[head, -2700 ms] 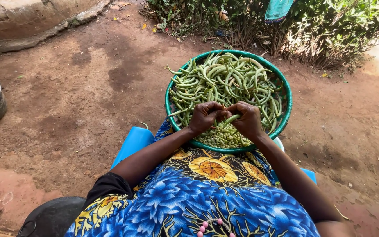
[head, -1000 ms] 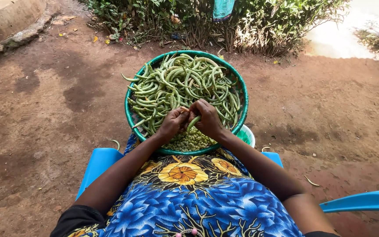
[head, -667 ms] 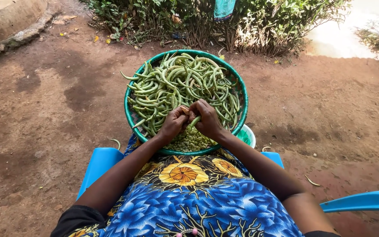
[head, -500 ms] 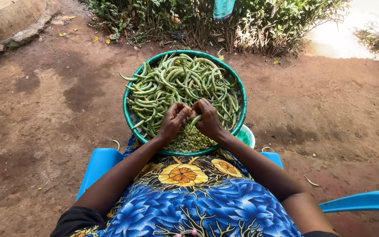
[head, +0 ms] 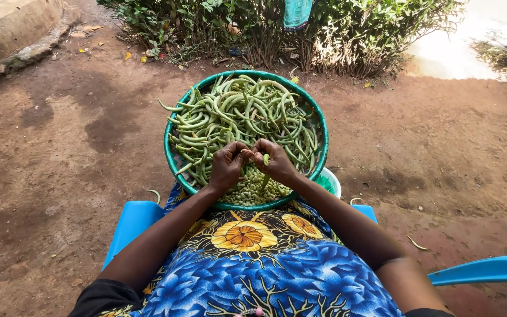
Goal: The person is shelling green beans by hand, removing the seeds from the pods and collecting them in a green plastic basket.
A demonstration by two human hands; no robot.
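Note:
A round green woven basket (head: pixel 322 126) rests on my lap, heaped with long green bean pods (head: pixel 239 111). Pale shelled beans (head: pixel 247 189) lie in a pile at its near edge. My left hand (head: pixel 227 165) and my right hand (head: pixel 275 159) meet over that pile, both pinching one green bean pod (head: pixel 266 159) that hangs between the fingers.
I sit on a blue plastic chair (head: pixel 133 223) over bare brown earth. A small light green bowl (head: pixel 330 181) peeks out under the basket's right side. Another blue chair's edge (head: pixel 488 270) is at the lower right. Bushes (head: pixel 277 29) line the far side; a concrete kerb (head: pixel 13 29) is at upper left.
My hands have stayed over the shelled pile, working the pod between the fingers. Since the oldest frame the camera has swung, so the basket sits more to the left.

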